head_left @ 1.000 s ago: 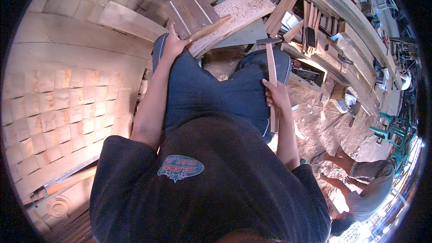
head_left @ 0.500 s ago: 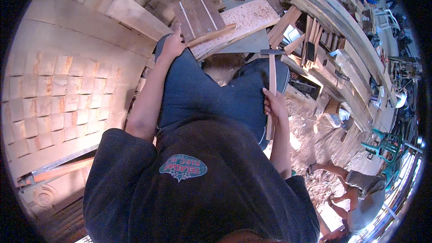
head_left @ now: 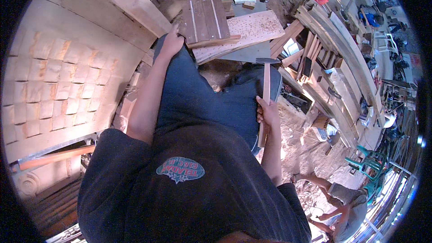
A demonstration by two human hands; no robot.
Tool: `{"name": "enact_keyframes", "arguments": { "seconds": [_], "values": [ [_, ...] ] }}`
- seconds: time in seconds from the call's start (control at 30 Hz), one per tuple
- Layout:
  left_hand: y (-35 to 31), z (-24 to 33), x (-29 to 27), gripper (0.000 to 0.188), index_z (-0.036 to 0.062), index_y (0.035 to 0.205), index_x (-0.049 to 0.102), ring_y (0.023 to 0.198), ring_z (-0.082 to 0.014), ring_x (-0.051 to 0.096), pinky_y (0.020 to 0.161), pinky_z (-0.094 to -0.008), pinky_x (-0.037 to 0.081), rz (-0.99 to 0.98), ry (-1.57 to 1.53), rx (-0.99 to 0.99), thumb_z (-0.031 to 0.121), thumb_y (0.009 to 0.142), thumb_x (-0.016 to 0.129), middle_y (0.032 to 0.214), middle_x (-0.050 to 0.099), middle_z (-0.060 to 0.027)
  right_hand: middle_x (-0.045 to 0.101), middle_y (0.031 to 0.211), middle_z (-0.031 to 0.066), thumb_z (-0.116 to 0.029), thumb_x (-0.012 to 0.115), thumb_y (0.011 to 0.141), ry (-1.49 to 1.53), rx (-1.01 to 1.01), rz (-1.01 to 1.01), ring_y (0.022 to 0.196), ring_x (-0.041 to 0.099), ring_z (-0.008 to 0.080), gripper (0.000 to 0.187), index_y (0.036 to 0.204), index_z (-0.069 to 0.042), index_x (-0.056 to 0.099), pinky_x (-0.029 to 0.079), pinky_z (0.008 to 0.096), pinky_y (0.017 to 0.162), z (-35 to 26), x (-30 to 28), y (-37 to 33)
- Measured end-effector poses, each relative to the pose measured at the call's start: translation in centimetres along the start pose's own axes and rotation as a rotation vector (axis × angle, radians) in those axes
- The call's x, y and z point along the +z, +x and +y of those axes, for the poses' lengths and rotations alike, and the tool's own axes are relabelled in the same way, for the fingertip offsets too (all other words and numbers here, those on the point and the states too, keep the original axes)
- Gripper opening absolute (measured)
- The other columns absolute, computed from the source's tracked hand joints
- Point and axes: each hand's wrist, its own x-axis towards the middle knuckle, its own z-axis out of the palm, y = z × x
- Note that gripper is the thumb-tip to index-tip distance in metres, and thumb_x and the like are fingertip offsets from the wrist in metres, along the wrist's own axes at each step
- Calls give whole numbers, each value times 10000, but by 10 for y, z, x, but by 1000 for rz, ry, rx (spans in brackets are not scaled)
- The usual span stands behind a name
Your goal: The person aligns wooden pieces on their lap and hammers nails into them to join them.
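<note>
Plainly, our right hand [head_left: 268, 113] has its fingers wrapped around the wooden handle of a hammer [head_left: 267, 83]. They are curled closed, with the thumb lying up along the handle. The hammer is beside our right thigh, its dark head up near the right knee, and the handle's lower end sticks out below our fist.

Our left hand [head_left: 173, 45] is at the left knee of our blue trousers [head_left: 189, 94] — the index finger points forward, the thumb stands apart from it, and the other fingers are too hidden for us to tell how far they bend. We see nothing held there, and cannot tell whether the fingertips touch the pale plank [head_left: 143, 9] just beyond.

Just right of that hand lies a brown panel [head_left: 205, 21] with two light strips — it overlaps a pale, speckled board [head_left: 256, 27] in front of us.
</note>
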Motion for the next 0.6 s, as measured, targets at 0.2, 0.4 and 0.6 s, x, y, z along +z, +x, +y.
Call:
{"name": "enact_keyframes", "arguments": {
  "seconds": [0.2, 0.4, 0.6],
  "values": [
    [-35, 92, 10, 727, -13, 1432, 495, 1406, -429, 439, 1177, -498, 337, 332, 240, 454, 282, 824, 760, 1475, 500, -278, 462, 557, 7, -301, 737, 934, -55, -6, -2, 363, 423, 134, 334, 801, -87, 518, 368, 321, 336, -9, -1, 0],
    [-35, 127, 37, 813, 35, 1493, 461, 1496, -409, 314, 1226, -548, 236, 98, 498, 589, 440, 850, 752, 1578, 409, -214, 455, 543, 11, -277, 719, 941, -40, 57, 17, 353, 415, 135, 323, 789, -81, 512, 371, 319, 334, -18, 2, 4],
    [-16, 123, 77, 747, 43, 1469, 505, 1493, -372, 330, 1222, -540, 248, 47, 562, 611, 418, 864, 729, 1584, 415, -176, 416, 509, 10, -304, 729, 942, -14, 132, 43, 338, 392, 135, 356, 781, -107, 479, 365, 322, 335, -24, -1, 15]
  ]
}}
